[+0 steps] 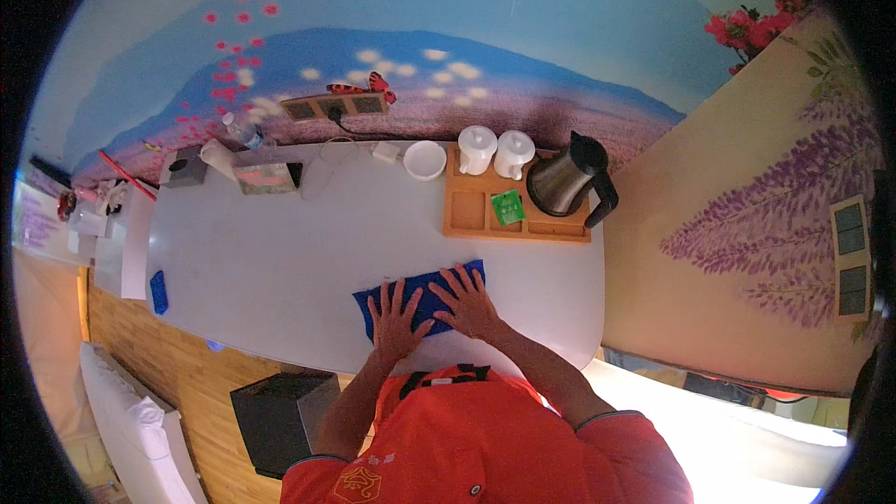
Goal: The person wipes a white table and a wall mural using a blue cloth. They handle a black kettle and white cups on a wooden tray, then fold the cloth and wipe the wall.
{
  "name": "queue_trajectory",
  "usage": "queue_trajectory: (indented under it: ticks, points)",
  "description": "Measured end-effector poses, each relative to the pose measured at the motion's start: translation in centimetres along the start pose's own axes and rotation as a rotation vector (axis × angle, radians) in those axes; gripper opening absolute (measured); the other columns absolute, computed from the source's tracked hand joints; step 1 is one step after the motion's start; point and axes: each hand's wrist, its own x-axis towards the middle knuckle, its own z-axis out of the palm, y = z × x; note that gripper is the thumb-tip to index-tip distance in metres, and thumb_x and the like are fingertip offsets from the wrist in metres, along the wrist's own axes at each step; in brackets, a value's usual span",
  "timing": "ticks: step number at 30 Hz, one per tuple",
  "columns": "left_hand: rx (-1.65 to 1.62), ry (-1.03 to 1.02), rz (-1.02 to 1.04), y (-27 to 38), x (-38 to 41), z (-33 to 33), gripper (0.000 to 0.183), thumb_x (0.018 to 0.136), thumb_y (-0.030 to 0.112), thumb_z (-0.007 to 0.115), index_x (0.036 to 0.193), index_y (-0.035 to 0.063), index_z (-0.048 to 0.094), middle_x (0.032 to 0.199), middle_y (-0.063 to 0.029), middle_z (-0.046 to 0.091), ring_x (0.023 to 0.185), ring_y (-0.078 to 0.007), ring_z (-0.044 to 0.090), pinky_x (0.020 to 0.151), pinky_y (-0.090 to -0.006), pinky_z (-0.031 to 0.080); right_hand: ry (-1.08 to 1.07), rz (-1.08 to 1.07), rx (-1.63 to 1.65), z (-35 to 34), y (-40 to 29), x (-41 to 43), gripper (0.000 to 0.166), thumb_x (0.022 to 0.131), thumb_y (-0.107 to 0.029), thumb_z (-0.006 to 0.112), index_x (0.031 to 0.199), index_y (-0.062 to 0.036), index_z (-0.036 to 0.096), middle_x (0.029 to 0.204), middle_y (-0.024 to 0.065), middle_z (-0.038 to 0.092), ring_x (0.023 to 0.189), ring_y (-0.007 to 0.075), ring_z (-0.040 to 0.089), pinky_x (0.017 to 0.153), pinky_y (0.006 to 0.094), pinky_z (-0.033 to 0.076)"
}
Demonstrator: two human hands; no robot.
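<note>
A blue cloth [437, 285] lies spread on the white tabletop [280, 259] close in front of me. My left hand [399, 325] rests palm down on its left part, fingers apart. On the right part, my right hand [470, 304] also lies flat with spread fingers. The two thumbs point towards each other with a small gap between. Both palms hide some of the cloth, and neither hand grips it. Another small blue cloth [159, 292] sits at the table's left edge.
A wooden tray [465, 224] holds two white lidded cups [478, 150], an electric kettle [563, 185] and a green sachet [507, 207]. Beside it stand a white bowl [424, 161] and a charger [386, 152]. Farther left are a box [267, 178], a plastic bottle [241, 130] and a tissue box [185, 168].
</note>
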Motion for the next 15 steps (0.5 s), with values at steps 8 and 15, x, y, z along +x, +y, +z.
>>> queue_trajectory:
  ticks: [8, 15]
  points:
    - [0.003, -0.059, -0.014, 1.0, -2.9, 0.3, 0.081, 0.090, 0.067, 0.058, 0.156, 0.0246, 0.037, 0.167, -0.0143, 0.016, 0.153, -0.0458, 0.010, 0.113, -0.0758, 0.008, -0.038, 0.011, 0.027, 0.0, -1.6, -2.5, 0.067, 0.096, -0.056, 0.053, 0.153, -0.0226, 0.042, 0.162, 0.0143, 0.028, 0.150, 0.0408, 0.020, 0.118, 0.0651, 0.018]
    - [0.013, -0.001, 0.009, 0.8, -3.2, 0.9, 0.079, 0.090, 0.066, 0.058, 0.155, 0.0246, 0.039, 0.167, -0.0138, 0.016, 0.152, -0.0457, 0.010, 0.112, -0.0761, 0.010, -0.017, -0.004, 0.017, 0.1, -1.7, -2.8, 0.065, 0.097, -0.057, 0.051, 0.153, -0.0228, 0.043, 0.161, 0.0145, 0.029, 0.150, 0.0401, 0.021, 0.118, 0.0641, 0.018]
